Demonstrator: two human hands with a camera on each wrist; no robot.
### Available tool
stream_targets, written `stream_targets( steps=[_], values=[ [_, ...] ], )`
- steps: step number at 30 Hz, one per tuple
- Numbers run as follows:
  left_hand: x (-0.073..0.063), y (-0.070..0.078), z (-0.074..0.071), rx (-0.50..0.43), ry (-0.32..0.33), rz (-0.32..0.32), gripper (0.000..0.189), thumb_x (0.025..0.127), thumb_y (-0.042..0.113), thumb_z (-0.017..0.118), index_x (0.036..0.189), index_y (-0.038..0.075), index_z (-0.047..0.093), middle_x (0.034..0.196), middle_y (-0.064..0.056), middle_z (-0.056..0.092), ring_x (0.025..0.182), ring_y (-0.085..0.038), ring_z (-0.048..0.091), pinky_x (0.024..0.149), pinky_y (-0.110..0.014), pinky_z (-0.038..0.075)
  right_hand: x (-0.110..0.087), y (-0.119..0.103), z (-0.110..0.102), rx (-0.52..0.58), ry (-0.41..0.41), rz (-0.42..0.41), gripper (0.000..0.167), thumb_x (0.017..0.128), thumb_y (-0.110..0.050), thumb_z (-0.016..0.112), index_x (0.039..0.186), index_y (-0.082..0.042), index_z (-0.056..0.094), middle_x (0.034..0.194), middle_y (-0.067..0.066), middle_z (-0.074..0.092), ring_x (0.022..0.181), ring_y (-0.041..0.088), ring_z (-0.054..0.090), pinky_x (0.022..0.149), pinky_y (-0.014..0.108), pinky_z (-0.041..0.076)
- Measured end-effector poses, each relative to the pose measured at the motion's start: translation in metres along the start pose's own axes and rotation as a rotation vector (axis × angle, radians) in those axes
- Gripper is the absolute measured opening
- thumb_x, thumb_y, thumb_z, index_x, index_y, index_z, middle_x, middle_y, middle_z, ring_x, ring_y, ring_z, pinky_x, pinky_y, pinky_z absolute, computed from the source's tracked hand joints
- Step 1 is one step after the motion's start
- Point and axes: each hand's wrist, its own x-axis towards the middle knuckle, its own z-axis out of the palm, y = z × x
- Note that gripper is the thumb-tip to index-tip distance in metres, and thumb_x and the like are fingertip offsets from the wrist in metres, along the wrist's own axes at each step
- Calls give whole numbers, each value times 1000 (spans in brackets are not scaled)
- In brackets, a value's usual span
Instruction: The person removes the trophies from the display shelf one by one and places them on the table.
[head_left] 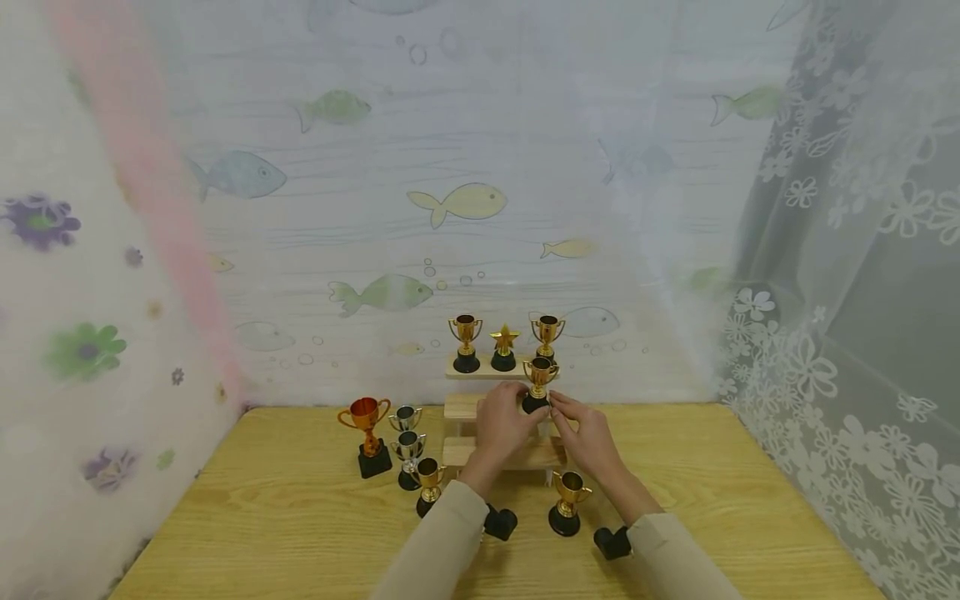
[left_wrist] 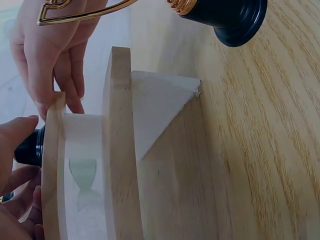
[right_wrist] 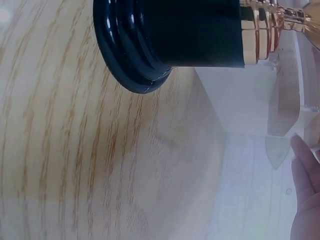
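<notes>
My left hand [head_left: 502, 421] grips the black base of a small gold trophy cup [head_left: 539, 375] at the right end of the stand's middle step. In the left wrist view its thumb lies against that base [left_wrist: 31, 147], which sits close on the board. My right hand [head_left: 588, 437] reaches in from the right, its fairly straight fingertips at the step's end, right by the base. The wooden stepped stand [head_left: 465, 452] carries two gold cups [head_left: 466, 342] and a gold star trophy [head_left: 504, 346] on its top step.
Left of the stand are a larger orange-bronze cup [head_left: 365, 417], two silver cups [head_left: 408, 450] and a gold cup [head_left: 429, 483]. Another gold cup [head_left: 567, 500] stands in front of the stand, below my right forearm. A fish-patterned curtain [head_left: 465, 250] hangs behind the wooden table [head_left: 262, 517].
</notes>
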Motion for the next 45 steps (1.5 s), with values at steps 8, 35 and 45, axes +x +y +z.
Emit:
stream_targets(
  steps=[8,35,45],
  values=[
    [-1,0,6,26,48,6,42,84,40,85,114,11,76,110,-3,73,99,-22,67,85,-46,47,-1,0,0,4,-6,16,32,105,-12,58,131,4,66,140,18,61,130,39,56,104,58,46],
    [-7,-11,-13,-162,-36,43,31,85,20,86,103,-1,75,100,-12,67,89,-27,62,78,-40,51,1,0,0,10,-6,16,31,104,-11,60,129,6,67,140,17,62,129,39,57,105,57,45],
    [-15,-11,-23,-183,-98,40,30,85,19,86,105,-1,75,95,-9,64,80,-19,55,69,-32,47,1,0,0,0,-14,27,32,104,-13,60,130,6,66,140,15,62,129,38,58,106,56,45]
  ],
)
